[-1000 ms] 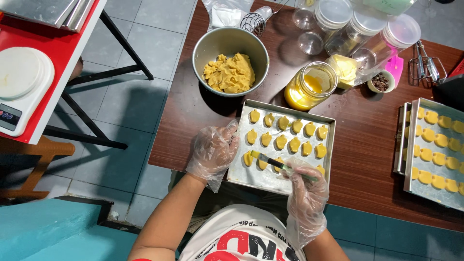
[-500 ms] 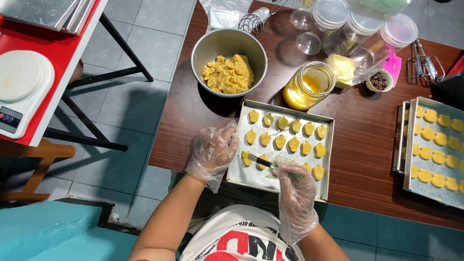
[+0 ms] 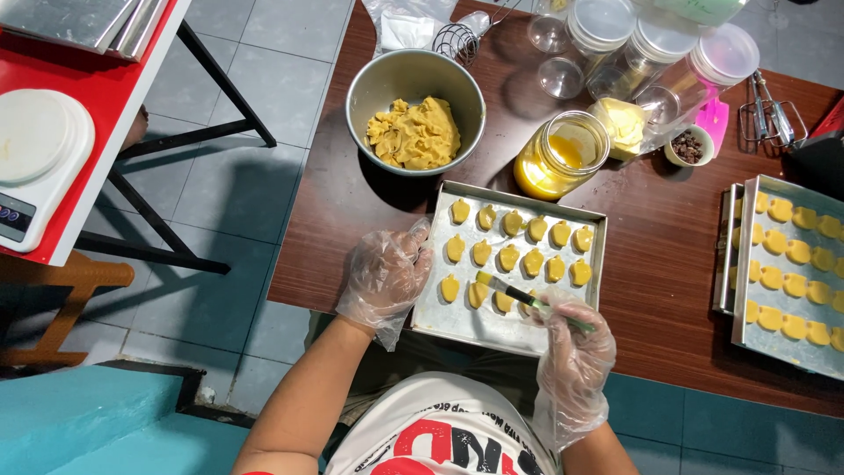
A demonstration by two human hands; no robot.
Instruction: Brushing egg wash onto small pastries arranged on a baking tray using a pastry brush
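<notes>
The right hand (image 3: pixel 573 347), gloved, pinches a slim green-handled brush (image 3: pixel 520 295) tilted over glossy yellow cookies (image 3: pixel 508 258).

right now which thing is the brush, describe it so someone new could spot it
Start at the brown wooden table and find the metal baking tray of small yellow dough pieces right in front of the person. The brush lies slanted over the tray's near rows, held in the gloved right hand. It is the only thin, dark-tipped stick among the rounded yellow shapes.
</notes>
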